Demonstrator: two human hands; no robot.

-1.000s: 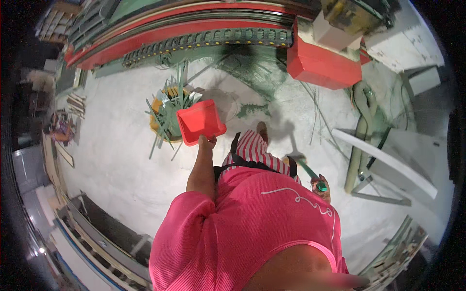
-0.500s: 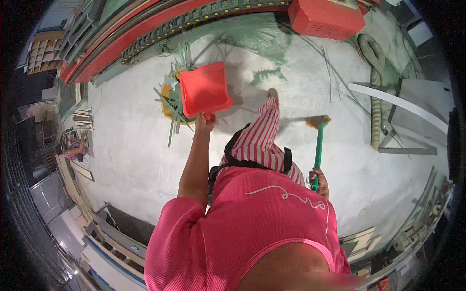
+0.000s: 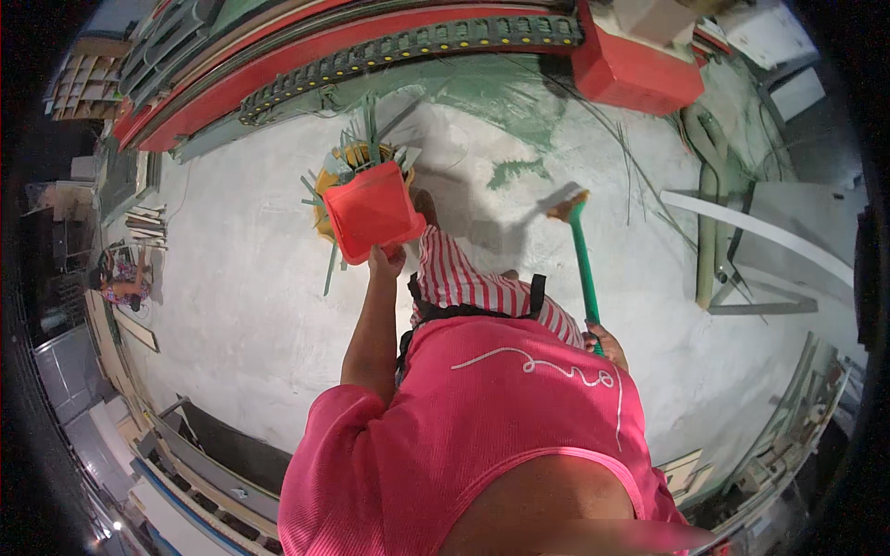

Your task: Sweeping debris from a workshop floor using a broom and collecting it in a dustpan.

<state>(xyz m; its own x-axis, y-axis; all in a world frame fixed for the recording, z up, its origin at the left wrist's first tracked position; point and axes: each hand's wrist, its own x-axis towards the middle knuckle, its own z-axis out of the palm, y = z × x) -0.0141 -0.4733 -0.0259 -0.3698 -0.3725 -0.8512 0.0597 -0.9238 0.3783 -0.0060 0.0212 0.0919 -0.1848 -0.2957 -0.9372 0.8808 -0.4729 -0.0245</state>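
Observation:
My left hand (image 3: 386,261) grips the short handle of a red dustpan (image 3: 371,213), its fingers closed round it. The dustpan hangs in front of a yellow bin (image 3: 324,190) and hides much of it. Thin grey-green offcut strips (image 3: 369,130) stick out of the bin on several sides. At my right side, my right hand (image 3: 605,345) is wrapped round the green handle of a broom (image 3: 585,264). The broom's brownish bristles (image 3: 566,206) point forward, close to the floor; whether they touch it I cannot tell.
Ahead runs a long red machine with a black cable chain (image 3: 408,54) and a red box-shaped housing (image 3: 640,79). Green dust (image 3: 519,171) and thin strips lie on the floor. A ribbed hose (image 3: 709,213) and a curved white panel (image 3: 760,221) are at right. Another person (image 3: 123,281) is far left.
The bin and machine sit nearer to me, and one of my legs has stepped forward. The dustpan has shifted lower and slightly left in view; the broom has swung to the left.

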